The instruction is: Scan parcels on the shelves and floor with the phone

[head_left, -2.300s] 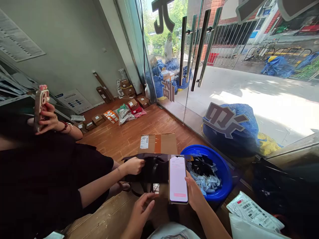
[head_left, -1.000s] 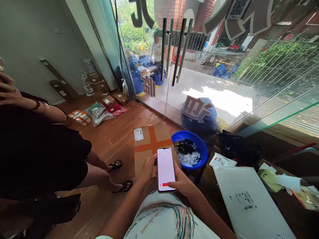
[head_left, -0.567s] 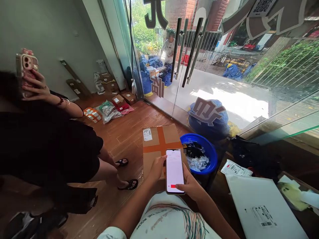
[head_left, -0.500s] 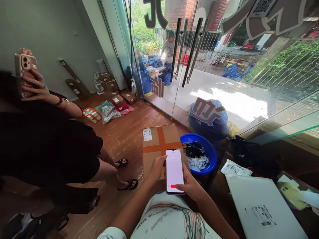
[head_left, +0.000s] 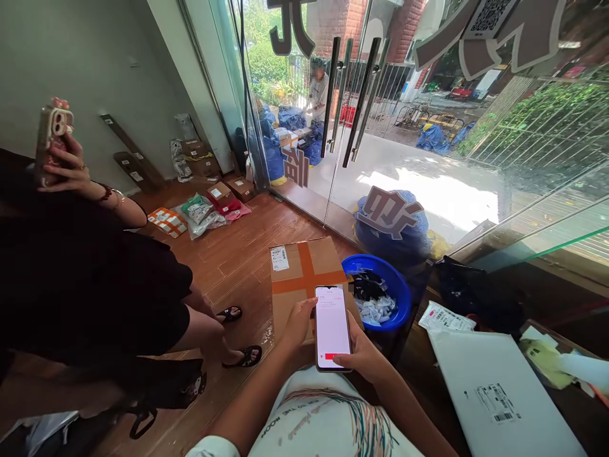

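A smartphone (head_left: 332, 327) with a lit, mostly white screen is held upright in front of my body. My left hand (head_left: 299, 322) grips its left edge, the thumb at the upper left of the screen. On the other side my right hand (head_left: 362, 350) wraps the lower right edge, its thumb over a red button near the bottom of the display. The fingers behind the phone are hidden. Beyond the phone a cardboard box (head_left: 285, 279) with crossed orange tape and a white label stands on the floor, partly covered by my hands.
Right of the box stands a blue basin (head_left: 404, 304) with crumpled white and dark scraps. A flat white package (head_left: 480, 362) lies at lower right. At left, a person (head_left: 85, 273) in black holds up a phone (head_left: 56, 136). Parcels (head_left: 204, 212) lie near the glass doors (head_left: 304, 209).
My view has shifted slightly, so the doorway and the white package sit a little further left. Both hands keep the phone in the same grip.
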Action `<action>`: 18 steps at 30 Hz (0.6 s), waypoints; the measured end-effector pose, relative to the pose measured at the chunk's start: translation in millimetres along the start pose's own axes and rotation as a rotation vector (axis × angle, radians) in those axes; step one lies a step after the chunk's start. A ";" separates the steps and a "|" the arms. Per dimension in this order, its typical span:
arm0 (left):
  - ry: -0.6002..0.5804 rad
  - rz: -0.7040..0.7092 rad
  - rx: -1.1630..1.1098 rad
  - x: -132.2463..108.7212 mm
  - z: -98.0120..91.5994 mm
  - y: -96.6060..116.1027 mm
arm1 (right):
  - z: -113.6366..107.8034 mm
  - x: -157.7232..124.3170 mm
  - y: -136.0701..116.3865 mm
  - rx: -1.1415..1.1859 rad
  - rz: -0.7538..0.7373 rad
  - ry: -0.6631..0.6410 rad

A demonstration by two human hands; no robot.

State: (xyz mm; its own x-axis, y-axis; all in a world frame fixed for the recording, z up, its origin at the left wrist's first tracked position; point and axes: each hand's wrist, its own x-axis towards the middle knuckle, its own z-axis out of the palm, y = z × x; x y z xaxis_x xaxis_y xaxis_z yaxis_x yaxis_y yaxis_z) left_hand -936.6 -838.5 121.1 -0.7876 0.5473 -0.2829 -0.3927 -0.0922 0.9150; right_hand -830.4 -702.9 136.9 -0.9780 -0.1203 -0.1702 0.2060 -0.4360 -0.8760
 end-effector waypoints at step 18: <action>0.076 -0.040 0.013 -13.3 -18.3 -11.7 | 18.9 -9.4 21.4 0.146 0.006 0.034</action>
State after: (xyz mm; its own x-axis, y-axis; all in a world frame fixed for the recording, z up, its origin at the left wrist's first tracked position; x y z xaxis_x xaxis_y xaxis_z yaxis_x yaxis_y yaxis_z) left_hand -930.2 -860.0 109.0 -0.8051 0.4860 -0.3399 -0.4188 -0.0600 0.9061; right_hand -816.2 -727.9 128.3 -0.9768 -0.0937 -0.1925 0.2115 -0.5610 -0.8003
